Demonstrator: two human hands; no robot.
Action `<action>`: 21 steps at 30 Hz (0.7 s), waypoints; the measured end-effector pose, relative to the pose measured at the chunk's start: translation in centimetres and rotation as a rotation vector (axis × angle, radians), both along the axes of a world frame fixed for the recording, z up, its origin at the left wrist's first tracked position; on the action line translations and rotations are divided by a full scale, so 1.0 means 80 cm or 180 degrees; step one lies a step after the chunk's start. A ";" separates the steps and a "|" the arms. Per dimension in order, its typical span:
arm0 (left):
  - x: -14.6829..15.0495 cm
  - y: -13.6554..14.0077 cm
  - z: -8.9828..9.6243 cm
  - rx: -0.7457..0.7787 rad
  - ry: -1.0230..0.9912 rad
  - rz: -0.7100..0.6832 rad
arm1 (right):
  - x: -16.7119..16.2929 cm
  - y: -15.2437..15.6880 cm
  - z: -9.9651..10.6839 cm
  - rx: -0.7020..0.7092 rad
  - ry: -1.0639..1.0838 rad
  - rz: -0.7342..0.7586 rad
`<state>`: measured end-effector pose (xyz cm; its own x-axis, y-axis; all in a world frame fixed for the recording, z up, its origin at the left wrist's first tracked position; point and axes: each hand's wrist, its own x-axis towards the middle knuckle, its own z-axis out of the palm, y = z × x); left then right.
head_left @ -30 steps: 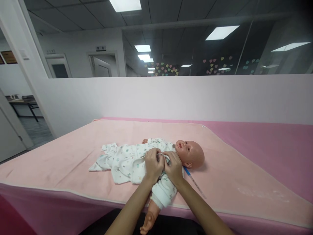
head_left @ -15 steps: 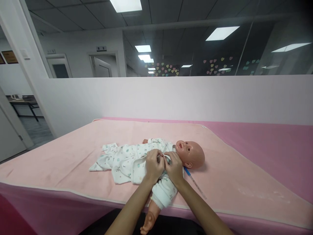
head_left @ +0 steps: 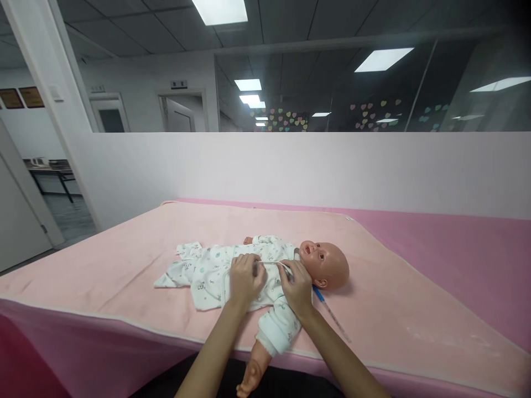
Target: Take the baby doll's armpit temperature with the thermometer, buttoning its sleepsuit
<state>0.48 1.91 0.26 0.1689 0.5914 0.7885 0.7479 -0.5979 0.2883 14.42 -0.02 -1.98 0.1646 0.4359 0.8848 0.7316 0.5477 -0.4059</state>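
A baby doll [head_left: 327, 264] lies on its back, head to the right, in a white patterned wrap garment [head_left: 213, 276]. One doll arm reaches toward me past the near edge of the cloth. Across the chest a thin white tie string [head_left: 269, 262] is stretched between my hands. My left hand [head_left: 245, 279], closed in a pinch, has the string's left end over the belly. Pinched near the doll's neck, my right hand [head_left: 296, 284] grips the other end. Both hands' fingertips partly hide the string and the garment's front.
A peach cloth [head_left: 124, 237] covers the table over a pink sheet [head_left: 456, 249]. Beside the doll's head lies a thin stick with a blue end [head_left: 327, 307], like a thermometer. A white half wall [head_left: 311, 166] with glass above stands behind.
My left hand has moved left, away from my right hand, drawing the white string straight between them. The right hand stays about where it was. The view has shifted slightly.
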 end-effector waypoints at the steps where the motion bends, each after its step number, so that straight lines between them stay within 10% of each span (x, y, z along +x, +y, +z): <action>1: -0.005 -0.001 0.000 -0.0045 0.0010 0.0039 | 0.000 0.000 0.000 0.0008 -0.0012 0.0001; 21: -0.024 -0.011 -0.002 -0.0001 -0.0771 0.0032 | 0.000 0.000 0.000 -0.0054 0.0009 -0.0010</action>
